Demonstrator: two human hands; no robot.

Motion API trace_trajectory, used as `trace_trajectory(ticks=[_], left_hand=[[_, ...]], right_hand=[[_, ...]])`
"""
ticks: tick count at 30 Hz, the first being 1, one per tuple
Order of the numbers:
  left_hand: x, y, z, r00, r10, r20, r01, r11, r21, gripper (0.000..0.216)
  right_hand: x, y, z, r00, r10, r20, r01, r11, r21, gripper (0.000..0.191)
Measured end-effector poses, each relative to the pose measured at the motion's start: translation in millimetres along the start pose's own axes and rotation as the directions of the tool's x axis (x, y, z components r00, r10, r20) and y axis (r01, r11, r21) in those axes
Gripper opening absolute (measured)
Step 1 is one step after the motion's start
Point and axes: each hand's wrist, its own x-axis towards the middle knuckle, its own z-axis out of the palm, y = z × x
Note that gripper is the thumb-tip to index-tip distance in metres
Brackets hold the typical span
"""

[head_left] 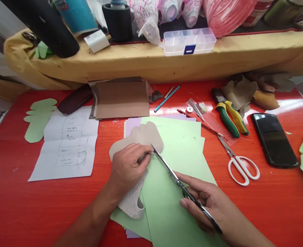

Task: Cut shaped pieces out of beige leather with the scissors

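Observation:
My left hand [128, 164] pinches a beige-grey piece of leather between thumb and fingers. Its smooth, lobed part [147, 135] lies beyond the knuckles, and a greyish, fuzzy, curved part [133, 202] hangs below the wrist; whether both are one piece is hidden by the hand. In my right hand [205, 202] is a pair of dark-handled scissors [170, 171], seen nearly edge-on, its tips touching the leather beside my left fingertips. Beneath both hands lie light green paper sheets [177, 212] over lilac ones.
White-handled scissors [241, 168], a phone [275, 140], pliers [228, 115] and a red ruler [215, 123] lie to the right. A drawn paper pattern [69, 147] and green cutout [39, 120] lie left. Brown sheets [123, 99] sit behind, below a shelf holding a plastic box [189, 41].

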Motion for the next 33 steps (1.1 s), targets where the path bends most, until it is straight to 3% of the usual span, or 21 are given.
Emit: trace_trajectory(ticks=[5, 20, 33], left_hand=[[0, 1, 1, 0.998, 0.057, -0.007, -0.057, 0.996, 0.062, 0.019], [-1, 1, 3, 0.998, -0.005, -0.068, 0.007, 1.0, 0.025, 0.014], [-1, 1, 3, 0.998, 0.047, -0.047, -0.044, 0.997, 0.056, 0.016]], right_hand=[[1, 8, -1, 0.999, -0.036, -0.028, 0.036, 0.999, 0.0, 0.095], [-4, 20, -4, 0.996, -0.051, 0.073, 0.041, 0.991, 0.13, 0.109], [-2, 16, 2, 1.0, -0.026, -0.016, 0.027, 0.997, 0.07, 0.107]])
